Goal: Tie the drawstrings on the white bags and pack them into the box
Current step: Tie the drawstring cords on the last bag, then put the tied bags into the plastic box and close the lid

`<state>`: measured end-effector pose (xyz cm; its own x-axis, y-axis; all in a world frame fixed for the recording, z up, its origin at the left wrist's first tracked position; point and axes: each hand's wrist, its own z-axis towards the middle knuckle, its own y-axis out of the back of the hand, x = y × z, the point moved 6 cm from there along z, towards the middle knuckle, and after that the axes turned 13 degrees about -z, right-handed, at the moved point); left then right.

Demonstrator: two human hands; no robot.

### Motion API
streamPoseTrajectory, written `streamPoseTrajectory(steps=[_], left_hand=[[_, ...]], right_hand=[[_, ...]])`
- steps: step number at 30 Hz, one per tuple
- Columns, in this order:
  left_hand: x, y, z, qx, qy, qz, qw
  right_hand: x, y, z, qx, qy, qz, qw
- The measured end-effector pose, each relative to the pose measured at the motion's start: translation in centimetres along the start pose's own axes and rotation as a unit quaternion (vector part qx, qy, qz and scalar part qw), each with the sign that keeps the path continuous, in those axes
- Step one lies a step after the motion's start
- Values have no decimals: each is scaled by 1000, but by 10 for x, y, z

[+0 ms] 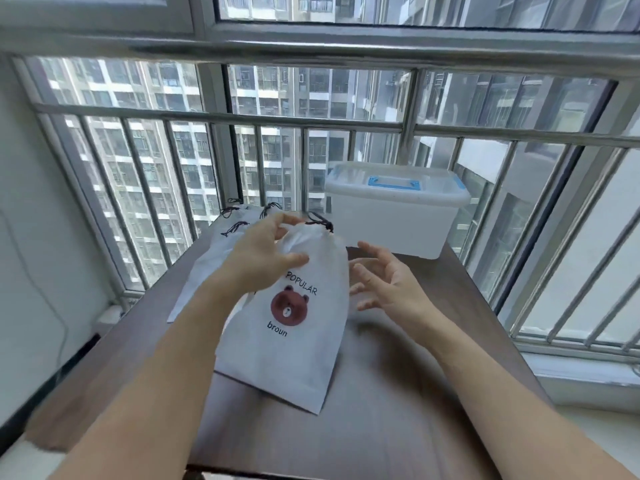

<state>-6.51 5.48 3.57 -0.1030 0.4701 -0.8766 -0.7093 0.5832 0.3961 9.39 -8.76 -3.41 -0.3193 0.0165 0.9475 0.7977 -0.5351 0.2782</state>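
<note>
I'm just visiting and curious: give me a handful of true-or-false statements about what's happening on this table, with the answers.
1. The left hand holds the bear-print bag near its top. True.
2. The right hand is gripping the bag's drawstring. False: it hovers open beside the bag, holding nothing.
3. The plastic box has its lid on. True, the lid with the blue handle sits on top.
4. The bear-print bag is already inside the box. False: it is out over the table, in front of the box.
5. More white bags lie at the table's far left. True.
</note>
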Motion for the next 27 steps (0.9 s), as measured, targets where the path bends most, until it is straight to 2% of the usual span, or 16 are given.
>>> streamPoseTrajectory(steps=[4,6,10,13,16,18,20,22,24,27], left_hand=[[38,41,-8,-68,6,90,994],[70,44,-12,-91,14,130,987],[122,27,-9,-84,61,149,983],[116,26,9,-60,73,152,984],[88,35,22,-59,115,143,981],[56,40,28,-84,98,144,981],[23,39,35,-108,47,110,987],[-6,30,42,-116,-8,73,990],[-26,16,51,-116,-32,41,992],[-24,3,65,-90,54,-54,993]], right_hand=[[21,7,2,-31,32,-178,983],[39,6,3,-23,39,-292,955],[71,-2,21,4,56,-472,880],[80,20,63,-56,66,-578,811],[70,58,110,-96,4,-662,744],[56,79,128,-89,-44,-698,709],[50,92,135,-89,-46,-727,679],[53,99,132,-93,-28,-742,664],[68,108,116,-107,-15,-734,671],[88,113,67,-105,20,-721,684]])
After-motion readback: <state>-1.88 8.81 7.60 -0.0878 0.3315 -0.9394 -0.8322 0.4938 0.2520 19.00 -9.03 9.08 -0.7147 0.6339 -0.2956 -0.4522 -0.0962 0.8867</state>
